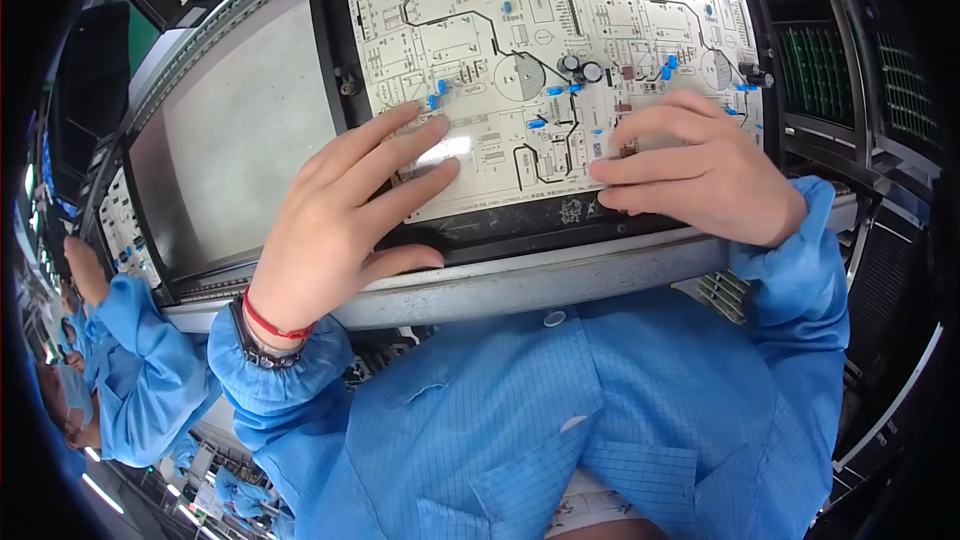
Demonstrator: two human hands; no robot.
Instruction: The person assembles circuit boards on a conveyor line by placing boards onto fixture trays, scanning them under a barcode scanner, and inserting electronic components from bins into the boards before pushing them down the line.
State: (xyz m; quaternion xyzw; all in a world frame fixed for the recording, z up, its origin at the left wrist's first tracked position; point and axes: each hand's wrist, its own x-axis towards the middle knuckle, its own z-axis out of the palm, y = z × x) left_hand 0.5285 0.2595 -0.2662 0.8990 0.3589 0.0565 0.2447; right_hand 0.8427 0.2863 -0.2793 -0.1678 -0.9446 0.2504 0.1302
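A white printed circuit board (480,50) with black markings lies in a black frame (520,230). Over its lower left part my left hand (335,205) is spread, fingertips at the board surface and thumb by the frame's near edge. Bent over the lower right part is my right hand (700,165). Its thumb and index finger come close together at the board; anything between them is hidden. A small brown component (628,148) shows between its fingers. Blue disc-shaped components (537,124) and black cylindrical capacitors (592,71) stand on the board.
A metal rail (520,280) runs along the near side. Left of the frame is a pale flat panel (240,120). Racks holding green boards (815,70) stand at right. A co-worker in a blue sleeve (150,350) is at far left, beside another populated board (125,230).
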